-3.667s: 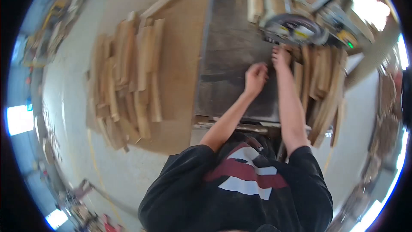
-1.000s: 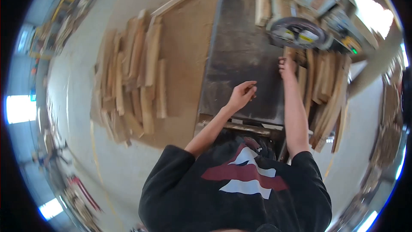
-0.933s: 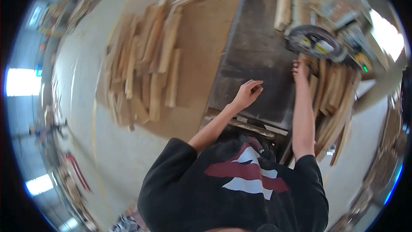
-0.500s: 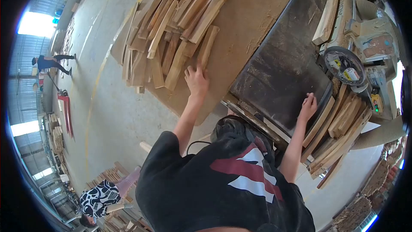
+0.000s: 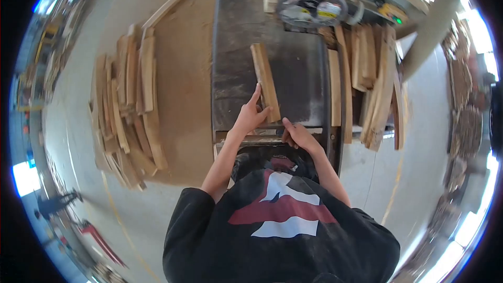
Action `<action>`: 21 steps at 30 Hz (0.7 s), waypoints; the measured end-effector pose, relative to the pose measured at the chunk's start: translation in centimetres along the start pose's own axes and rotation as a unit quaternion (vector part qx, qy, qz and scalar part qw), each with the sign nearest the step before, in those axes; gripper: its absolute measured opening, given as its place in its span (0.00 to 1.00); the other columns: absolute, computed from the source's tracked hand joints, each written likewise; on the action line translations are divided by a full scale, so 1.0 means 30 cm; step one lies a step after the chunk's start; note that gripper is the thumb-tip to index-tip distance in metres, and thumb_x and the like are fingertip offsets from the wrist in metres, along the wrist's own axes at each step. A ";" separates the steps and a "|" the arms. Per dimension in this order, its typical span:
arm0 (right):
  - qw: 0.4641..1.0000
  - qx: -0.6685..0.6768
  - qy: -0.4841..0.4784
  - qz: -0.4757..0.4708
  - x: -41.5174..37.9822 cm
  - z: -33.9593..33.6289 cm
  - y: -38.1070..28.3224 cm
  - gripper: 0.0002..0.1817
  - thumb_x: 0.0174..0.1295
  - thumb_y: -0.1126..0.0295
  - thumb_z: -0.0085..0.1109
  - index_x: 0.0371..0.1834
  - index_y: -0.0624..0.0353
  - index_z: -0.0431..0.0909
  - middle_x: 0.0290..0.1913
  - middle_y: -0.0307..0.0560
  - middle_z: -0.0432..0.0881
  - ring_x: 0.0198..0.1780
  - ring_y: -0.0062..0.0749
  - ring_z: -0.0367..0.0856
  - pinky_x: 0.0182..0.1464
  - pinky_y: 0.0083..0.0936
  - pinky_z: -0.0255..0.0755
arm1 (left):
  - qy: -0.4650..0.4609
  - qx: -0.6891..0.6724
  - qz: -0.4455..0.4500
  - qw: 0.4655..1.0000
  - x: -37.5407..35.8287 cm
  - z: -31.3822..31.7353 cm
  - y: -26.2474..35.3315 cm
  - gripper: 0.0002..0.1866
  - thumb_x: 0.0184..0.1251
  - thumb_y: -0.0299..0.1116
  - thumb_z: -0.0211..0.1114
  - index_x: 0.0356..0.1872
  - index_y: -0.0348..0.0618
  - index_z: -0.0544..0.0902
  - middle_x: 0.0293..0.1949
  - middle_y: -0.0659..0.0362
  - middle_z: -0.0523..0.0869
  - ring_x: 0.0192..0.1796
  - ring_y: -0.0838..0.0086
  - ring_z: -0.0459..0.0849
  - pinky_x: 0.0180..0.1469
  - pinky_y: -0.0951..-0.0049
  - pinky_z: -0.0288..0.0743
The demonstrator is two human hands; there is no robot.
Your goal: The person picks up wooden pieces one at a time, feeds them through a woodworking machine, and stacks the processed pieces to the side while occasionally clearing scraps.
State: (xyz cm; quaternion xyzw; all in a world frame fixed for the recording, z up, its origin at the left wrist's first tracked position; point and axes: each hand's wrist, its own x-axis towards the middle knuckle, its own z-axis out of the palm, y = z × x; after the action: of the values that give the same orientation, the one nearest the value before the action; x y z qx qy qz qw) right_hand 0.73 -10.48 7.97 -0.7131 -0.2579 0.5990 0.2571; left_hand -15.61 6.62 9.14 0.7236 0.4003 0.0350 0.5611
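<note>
A short wooden piece point(image 5: 267, 85) lies lengthwise over the dark machine table point(image 5: 238, 36). My left hand point(image 5: 250, 117) grips its near part from the left, the index finger stretched along the side and the thumb across the near end. Just to the right of that end is my right hand point(image 5: 299, 135), its fingers curled in and nothing visible in them. It is over the front edge of the table, with the fingertips close to the wood's corner.
To the left, a pile of wooden pieces point(image 5: 123, 99) rests on a brown board point(image 5: 183, 141). More wooden pieces point(image 5: 377, 78) stand at the table's right side. A round dark-rimmed guard point(image 5: 312, 8) and a thick hose point(image 5: 432, 26) are at the far right. A person point(image 5: 55, 203) walks far left.
My view has swung from the pile to the table. My left hand has moved from the pile onto the table with a wooden piece, and my right hand has come in beside it.
</note>
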 end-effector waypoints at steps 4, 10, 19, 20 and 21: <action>0.986 0.152 0.063 0.019 0.003 -0.008 0.066 0.43 0.77 0.33 0.40 0.25 0.65 0.83 0.14 0.43 0.75 0.16 0.28 0.74 0.19 0.28 0.64 | -0.087 0.120 0.028 0.989 0.166 0.149 0.058 0.48 0.72 0.42 0.69 0.85 0.49 0.48 0.24 0.49 0.87 0.24 0.68 0.86 0.35 0.68 0.79; 0.898 0.362 0.246 -0.051 0.069 -0.056 0.076 0.30 0.79 0.42 0.45 0.37 0.58 0.82 0.19 0.37 0.75 0.16 0.22 0.71 0.18 0.22 0.58 | -0.092 -0.041 0.042 0.994 0.327 0.402 0.227 0.41 0.78 0.37 0.62 0.84 0.47 0.49 0.26 0.48 0.87 0.22 0.62 0.87 0.26 0.63 0.79; 0.859 0.423 0.286 -0.030 0.197 -0.191 -0.101 0.25 0.80 0.48 0.45 0.29 0.53 0.76 0.19 0.35 0.74 0.16 0.21 0.69 0.17 0.23 0.55 | -0.069 -0.094 -0.005 0.993 0.528 0.362 0.297 0.42 0.76 0.37 0.63 0.85 0.51 0.50 0.18 0.58 0.81 0.15 0.75 0.78 0.17 0.71 0.72; 0.854 0.429 0.292 -0.046 0.223 -0.207 -0.128 0.25 0.80 0.49 0.45 0.28 0.53 0.76 0.19 0.35 0.74 0.16 0.21 0.69 0.17 0.23 0.55 | -0.048 -0.086 -0.001 0.995 0.558 0.353 0.304 0.41 0.76 0.37 0.64 0.84 0.50 0.53 0.18 0.58 0.81 0.15 0.75 0.78 0.17 0.71 0.72; 0.855 0.428 0.291 -0.048 0.248 -0.221 -0.158 0.25 0.80 0.49 0.45 0.28 0.53 0.76 0.19 0.35 0.74 0.16 0.21 0.69 0.17 0.23 0.55 | -0.020 -0.098 0.003 0.995 0.583 0.347 0.311 0.38 0.75 0.37 0.65 0.82 0.47 0.60 0.18 0.58 0.82 0.16 0.75 0.78 0.18 0.69 0.72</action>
State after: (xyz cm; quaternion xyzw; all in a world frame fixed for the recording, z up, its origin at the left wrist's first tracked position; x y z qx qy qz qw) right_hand 8.10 -2.35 6.80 -0.6612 0.0765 0.4027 0.6283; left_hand 6.48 8.81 6.16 0.6671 0.3813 0.0609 0.6371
